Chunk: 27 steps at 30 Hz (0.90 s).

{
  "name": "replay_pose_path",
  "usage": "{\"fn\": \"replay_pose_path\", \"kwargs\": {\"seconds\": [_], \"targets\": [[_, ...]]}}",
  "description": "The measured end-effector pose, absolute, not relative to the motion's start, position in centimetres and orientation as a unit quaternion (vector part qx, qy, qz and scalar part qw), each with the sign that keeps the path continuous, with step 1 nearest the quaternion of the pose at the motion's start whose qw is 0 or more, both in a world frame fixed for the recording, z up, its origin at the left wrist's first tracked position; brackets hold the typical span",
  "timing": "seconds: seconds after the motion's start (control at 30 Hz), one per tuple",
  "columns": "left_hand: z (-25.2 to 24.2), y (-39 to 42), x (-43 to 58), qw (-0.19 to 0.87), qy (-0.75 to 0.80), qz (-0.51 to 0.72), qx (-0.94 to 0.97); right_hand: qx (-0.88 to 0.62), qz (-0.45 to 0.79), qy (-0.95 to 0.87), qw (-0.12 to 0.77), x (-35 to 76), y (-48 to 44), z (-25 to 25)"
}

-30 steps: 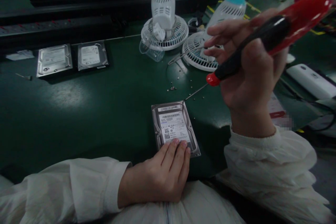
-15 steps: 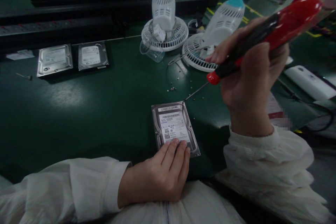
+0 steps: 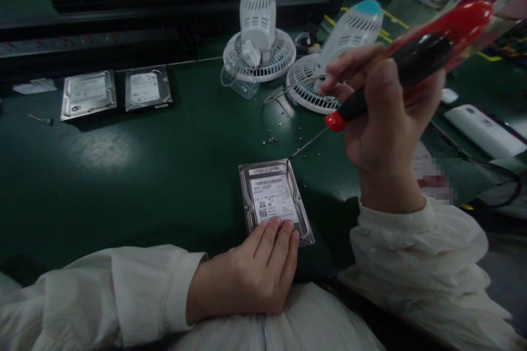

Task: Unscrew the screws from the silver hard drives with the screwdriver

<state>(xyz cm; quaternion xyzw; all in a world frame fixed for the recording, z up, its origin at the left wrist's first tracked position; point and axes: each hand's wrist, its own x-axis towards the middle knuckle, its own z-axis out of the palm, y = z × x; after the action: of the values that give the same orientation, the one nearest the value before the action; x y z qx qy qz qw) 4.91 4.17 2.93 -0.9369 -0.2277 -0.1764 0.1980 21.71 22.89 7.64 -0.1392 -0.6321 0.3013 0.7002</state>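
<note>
A hard drive (image 3: 274,186) with a white label lies on the green table in front of me. My left hand (image 3: 263,269) lies over its near end, fingers pressed together on the cover, holding it down; the thumb is hidden. Above and to the right, my right hand (image 3: 391,115) is closed around a red and black screwdriver (image 3: 424,60). The screwdriver's shaft slants down to the left, and its tip meets the drive's far right corner. Several small screws (image 3: 270,140) are scattered on the table just beyond the drive.
Two more hard drives, one silver (image 3: 88,96) and one darker (image 3: 147,88), sit at the back left. Two white fans (image 3: 259,55) with a clear plastic cup (image 3: 242,85) stand behind. A white box-shaped device (image 3: 486,129) lies right. Another person's hands show at the far top right.
The screwdriver handle has turned within my right hand and dipped slightly, and the fingers have shifted on it. Its tip stays at the drive's corner. My left hand and the drive are still.
</note>
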Motion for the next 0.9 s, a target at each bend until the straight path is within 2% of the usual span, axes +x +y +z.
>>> {"fn": "replay_pose_path", "kwargs": {"seconds": [0.27,0.4,0.53,0.63,0.73,0.9], "targets": [[3.0,4.3,5.0,0.186,-0.225,-0.176,-0.940,-0.072,0.384,-0.638,0.664,22.7,23.3,7.7],[3.2,4.3,5.0,0.184,-0.225,-0.176,-0.941,-0.086,0.313,-0.702,0.634,23.0,23.9,7.5],[3.2,4.2,5.0,0.187,-0.222,-0.171,-0.942,-0.097,0.211,-0.692,0.684,22.5,24.2,7.1],[3.1,4.2,5.0,0.188,-0.222,-0.174,-0.941,-0.118,0.194,-0.680,0.697,22.2,24.1,6.9],[3.1,4.2,5.0,0.189,-0.222,-0.176,-0.940,-0.113,0.229,-0.681,0.686,22.4,23.9,7.0],[3.1,4.2,5.0,0.186,-0.222,-0.176,-0.941,-0.076,0.357,-0.683,0.632,23.1,23.7,7.7]]}}
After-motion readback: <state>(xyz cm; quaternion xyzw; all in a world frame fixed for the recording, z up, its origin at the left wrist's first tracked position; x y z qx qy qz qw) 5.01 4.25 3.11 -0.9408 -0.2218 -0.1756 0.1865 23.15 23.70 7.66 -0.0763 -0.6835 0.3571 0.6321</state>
